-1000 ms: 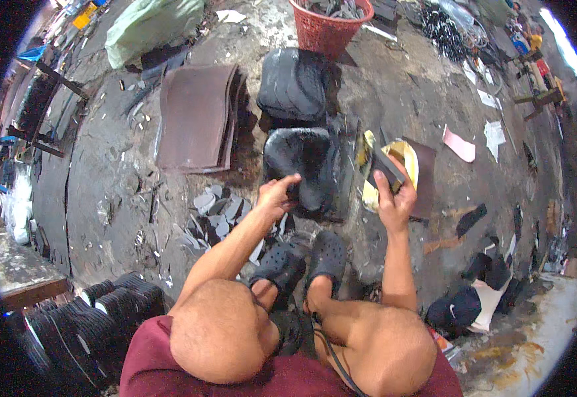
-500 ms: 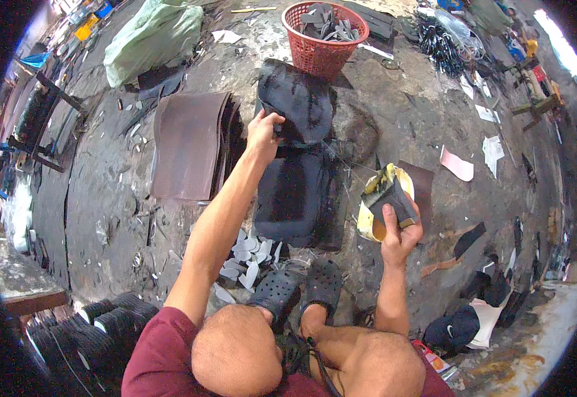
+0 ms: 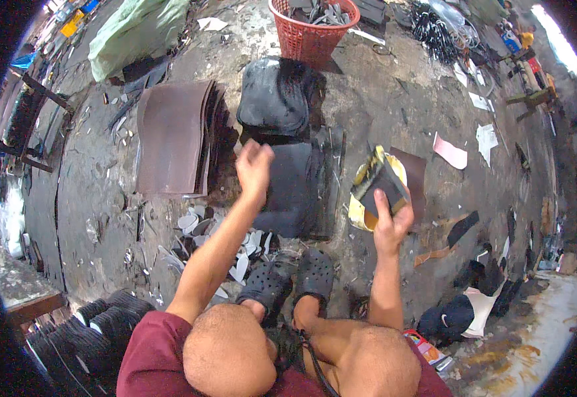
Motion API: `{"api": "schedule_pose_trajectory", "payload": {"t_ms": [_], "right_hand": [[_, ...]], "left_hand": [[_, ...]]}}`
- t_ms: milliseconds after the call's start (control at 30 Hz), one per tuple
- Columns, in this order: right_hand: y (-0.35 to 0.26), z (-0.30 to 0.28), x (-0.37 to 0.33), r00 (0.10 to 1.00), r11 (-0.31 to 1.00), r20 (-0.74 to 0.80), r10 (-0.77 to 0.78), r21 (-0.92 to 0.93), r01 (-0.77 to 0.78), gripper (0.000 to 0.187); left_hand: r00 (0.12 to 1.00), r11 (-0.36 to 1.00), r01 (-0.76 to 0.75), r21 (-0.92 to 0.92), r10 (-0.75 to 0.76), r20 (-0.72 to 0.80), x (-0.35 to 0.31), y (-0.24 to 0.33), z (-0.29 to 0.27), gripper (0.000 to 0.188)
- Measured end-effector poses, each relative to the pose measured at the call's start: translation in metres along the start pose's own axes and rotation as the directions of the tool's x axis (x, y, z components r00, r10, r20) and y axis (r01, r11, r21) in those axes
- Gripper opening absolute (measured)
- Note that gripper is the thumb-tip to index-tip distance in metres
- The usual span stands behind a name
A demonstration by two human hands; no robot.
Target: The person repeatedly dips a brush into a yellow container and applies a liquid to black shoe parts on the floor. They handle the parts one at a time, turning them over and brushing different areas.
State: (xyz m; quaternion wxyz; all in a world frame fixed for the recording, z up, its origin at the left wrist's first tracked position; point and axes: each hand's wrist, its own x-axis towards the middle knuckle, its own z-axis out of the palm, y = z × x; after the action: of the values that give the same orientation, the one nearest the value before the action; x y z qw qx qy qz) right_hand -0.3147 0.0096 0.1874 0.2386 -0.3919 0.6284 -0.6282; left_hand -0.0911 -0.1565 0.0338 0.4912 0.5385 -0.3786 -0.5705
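My left hand (image 3: 254,171), its fingers loosely bent and somewhat blurred, is over the left edge of a flat black sheet (image 3: 288,188). Nothing shows between those fingers. Beyond it, a shiny black rounded pad (image 3: 274,96) lies at the far end of the sheet. My right hand (image 3: 393,221) grips a dark, flat, stiff piece (image 3: 386,188) with yellow smears on its far end, thumb on top. It is held over a round container (image 3: 358,215) with a yellow-coated rim, and partly covers it. Whether the piece touches the container, I cannot tell.
A stack of brown sheets (image 3: 173,139) lies left of the pad. A red basket (image 3: 311,36) of grey pieces stands beyond. Grey cut pieces (image 3: 252,248) are scattered near my dark clogs (image 3: 315,274). A dark cap (image 3: 446,319) lies at lower right; black sole-shaped pieces (image 3: 96,337) at lower left.
My left hand has let go of the black pad's edge and drawn back toward me; the pad now lies flatter. My right hand still holds the dark piece, now tilted more steeply. The view has shifted slightly.
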Motion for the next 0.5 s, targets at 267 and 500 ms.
{"api": "schedule_pose_trajectory", "payload": {"t_ms": [267,500], "right_hand": [[0.016,0.087,0.046,0.865,0.952,0.501,-0.001,-0.263,0.154,0.038],[0.079,0.167,0.046,0.741,0.674,0.669,-0.055,-0.522,0.522,0.038]], "left_hand": [[0.598,0.195,-0.799,0.569,0.147,0.788,-0.127,-0.031,-0.095,0.069],[0.489,0.096,-0.871,0.482,0.068,0.870,-0.130,-0.037,-0.105,0.064]]}}
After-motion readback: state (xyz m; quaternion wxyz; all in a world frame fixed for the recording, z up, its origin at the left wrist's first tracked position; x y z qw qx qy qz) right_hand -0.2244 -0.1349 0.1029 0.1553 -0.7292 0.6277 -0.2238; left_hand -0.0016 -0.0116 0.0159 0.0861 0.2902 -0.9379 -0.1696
